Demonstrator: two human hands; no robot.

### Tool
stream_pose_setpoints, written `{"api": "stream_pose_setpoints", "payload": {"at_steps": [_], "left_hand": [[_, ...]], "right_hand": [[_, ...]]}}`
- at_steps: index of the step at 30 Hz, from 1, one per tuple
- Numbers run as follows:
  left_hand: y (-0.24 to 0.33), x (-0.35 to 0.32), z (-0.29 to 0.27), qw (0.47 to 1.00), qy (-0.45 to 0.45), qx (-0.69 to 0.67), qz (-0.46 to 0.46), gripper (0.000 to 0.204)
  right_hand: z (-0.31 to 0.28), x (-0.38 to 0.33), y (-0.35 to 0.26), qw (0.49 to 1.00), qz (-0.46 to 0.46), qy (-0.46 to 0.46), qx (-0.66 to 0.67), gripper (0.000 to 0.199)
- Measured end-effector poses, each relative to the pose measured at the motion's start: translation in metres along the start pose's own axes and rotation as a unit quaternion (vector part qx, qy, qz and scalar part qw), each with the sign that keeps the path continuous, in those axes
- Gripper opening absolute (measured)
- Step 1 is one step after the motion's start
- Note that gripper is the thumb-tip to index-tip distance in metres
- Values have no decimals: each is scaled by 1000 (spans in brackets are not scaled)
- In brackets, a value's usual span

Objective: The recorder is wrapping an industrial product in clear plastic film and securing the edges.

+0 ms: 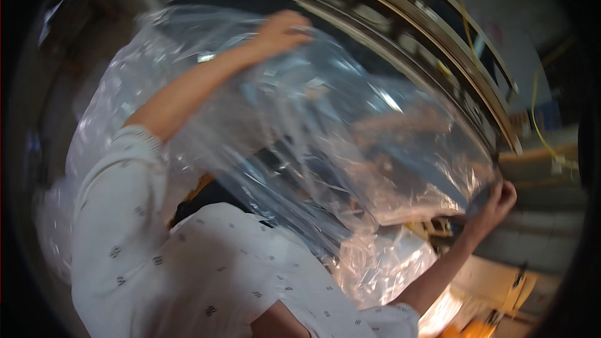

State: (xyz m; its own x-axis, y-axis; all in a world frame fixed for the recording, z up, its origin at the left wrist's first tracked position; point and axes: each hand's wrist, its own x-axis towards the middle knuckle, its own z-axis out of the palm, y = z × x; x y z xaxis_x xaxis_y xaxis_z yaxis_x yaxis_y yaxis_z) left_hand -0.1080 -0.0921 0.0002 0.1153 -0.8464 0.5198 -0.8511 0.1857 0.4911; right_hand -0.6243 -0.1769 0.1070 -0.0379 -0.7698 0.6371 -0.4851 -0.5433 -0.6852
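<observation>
A large sheet of clear plastic film (300,106), wrinkled and shiny, spreads between my two hands and drapes across the front of my body. At the far side, my left hand (283,32) is closed on the film, its fingers curled. Out to the right and nearer, my right hand (498,201) grips the film's right end between bent fingers. The stretch between the hands is partly see-through, with creases running along it. More loose, crumpled film bunches at the left, and another shiny heap of it (388,263) lies below the right part.
A long machine or table frame with metal and wooden rails (426,22) runs along the far side, from upper middle to right. A yellow cord (537,109) hangs at the right. Orange items (472,327) and a tan board (501,278) sit at the lower right.
</observation>
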Motion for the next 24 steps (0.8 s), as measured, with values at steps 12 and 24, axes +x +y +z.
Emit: {"api": "stream_pose_setpoints", "payload": {"at_steps": [12, 24], "left_hand": [[172, 66, 135, 984, 10, -172, 51, 40], [-97, -198, -197, 859, 384, 213, -263, 35]], "right_hand": [[-4, -118, -280, 592, 239, -278, 718, 24], [32, -144, -319, 560, 287, -296, 718, 29]]}}
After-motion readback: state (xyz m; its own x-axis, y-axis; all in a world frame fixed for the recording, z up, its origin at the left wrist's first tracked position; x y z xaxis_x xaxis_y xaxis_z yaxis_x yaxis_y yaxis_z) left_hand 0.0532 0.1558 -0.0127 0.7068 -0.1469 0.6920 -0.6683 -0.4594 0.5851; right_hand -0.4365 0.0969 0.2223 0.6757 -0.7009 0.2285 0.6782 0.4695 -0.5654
